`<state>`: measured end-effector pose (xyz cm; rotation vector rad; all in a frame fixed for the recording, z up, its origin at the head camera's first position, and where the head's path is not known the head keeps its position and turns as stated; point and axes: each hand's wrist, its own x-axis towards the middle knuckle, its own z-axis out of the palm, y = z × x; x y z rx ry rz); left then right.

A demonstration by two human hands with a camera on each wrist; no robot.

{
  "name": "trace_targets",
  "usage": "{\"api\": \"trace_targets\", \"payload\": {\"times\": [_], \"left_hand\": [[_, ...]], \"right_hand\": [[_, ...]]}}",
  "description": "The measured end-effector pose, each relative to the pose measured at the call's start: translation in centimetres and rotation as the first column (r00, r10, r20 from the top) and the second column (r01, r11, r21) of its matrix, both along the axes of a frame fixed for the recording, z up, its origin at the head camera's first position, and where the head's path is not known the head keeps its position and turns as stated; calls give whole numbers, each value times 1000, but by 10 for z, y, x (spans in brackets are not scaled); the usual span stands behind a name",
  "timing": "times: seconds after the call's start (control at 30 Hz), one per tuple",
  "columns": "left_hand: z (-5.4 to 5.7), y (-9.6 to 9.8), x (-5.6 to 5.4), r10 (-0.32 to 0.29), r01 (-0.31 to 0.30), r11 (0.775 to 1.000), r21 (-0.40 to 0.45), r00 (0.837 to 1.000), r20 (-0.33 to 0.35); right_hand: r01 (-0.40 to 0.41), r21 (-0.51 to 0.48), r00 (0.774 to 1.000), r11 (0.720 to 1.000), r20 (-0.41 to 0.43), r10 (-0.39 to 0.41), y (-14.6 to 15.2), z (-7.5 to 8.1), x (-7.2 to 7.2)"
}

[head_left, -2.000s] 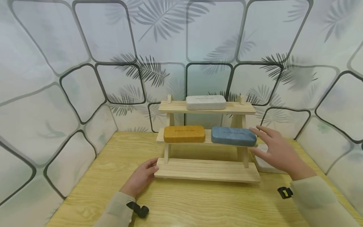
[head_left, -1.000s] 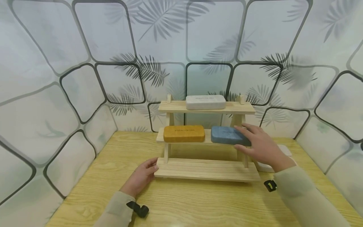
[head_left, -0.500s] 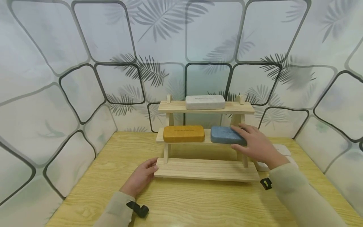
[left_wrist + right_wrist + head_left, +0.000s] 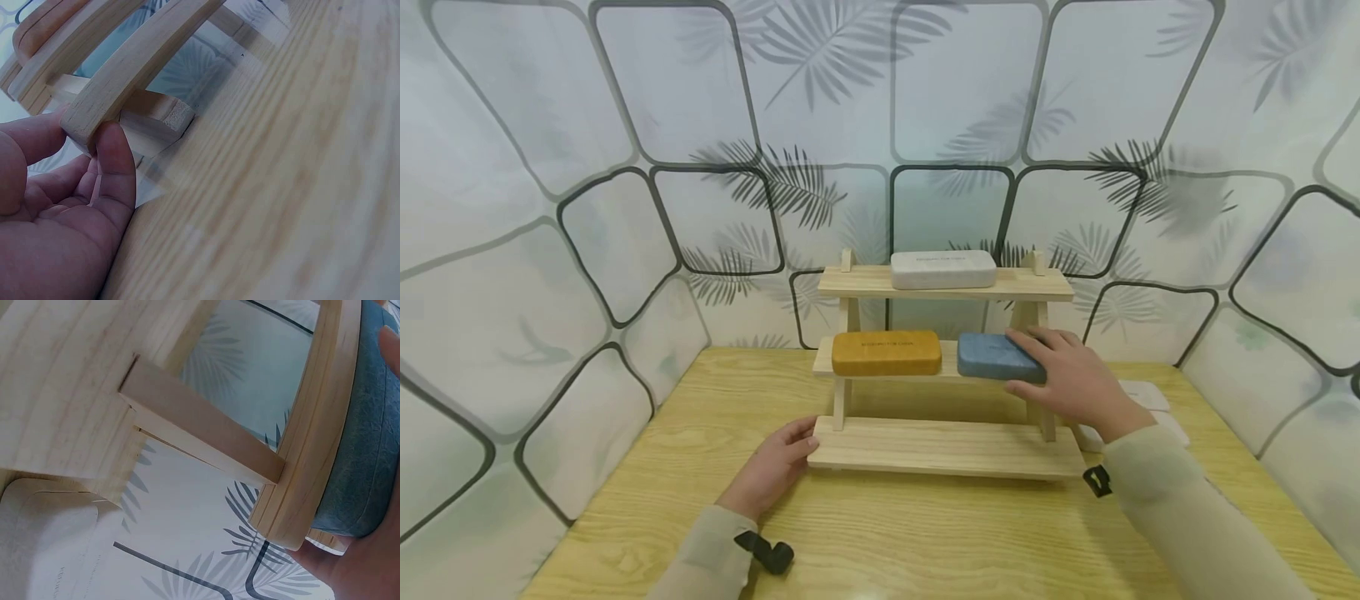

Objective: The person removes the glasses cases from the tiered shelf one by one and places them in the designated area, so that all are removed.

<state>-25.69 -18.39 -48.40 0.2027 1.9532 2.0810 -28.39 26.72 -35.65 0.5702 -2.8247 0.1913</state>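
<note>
A three-tier wooden display stand (image 4: 947, 454) stands on the table. My left hand (image 4: 775, 468) pinches the left end of its bottom shelf, thumb on one face and fingers against the other in the left wrist view (image 4: 75, 200). On the middle shelf lie a mustard-yellow glasses case (image 4: 886, 354) at left and a blue glasses case (image 4: 996, 357) at right. My right hand (image 4: 1078, 379) holds the blue case by its right end, fingers over the top and thumb at the front, hiding that end. A white glasses case (image 4: 943, 271) lies on the top shelf.
More white glasses cases (image 4: 1142, 395) lie on the wood-grain table (image 4: 925, 533) right of the stand, partly behind my right hand. A patterned curtain (image 4: 827, 92) encloses the back and sides.
My right hand has moved left from the blue case's right edge to farther over it, then nearly stopped. The left hand and the stand have stayed in place.
</note>
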Motion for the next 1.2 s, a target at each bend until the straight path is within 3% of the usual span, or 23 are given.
{"api": "trace_targets", "payload": {"times": [0.6, 1.2], "left_hand": [[1, -1, 1, 8, -8, 1000, -29, 1000, -6], [0, -1, 0, 8, -8, 1000, -3, 1000, 0]], "right_hand": [[42, 42, 998, 998, -37, -41, -4, -4, -2], [26, 51, 999, 998, -24, -24, -6, 2, 9]]}}
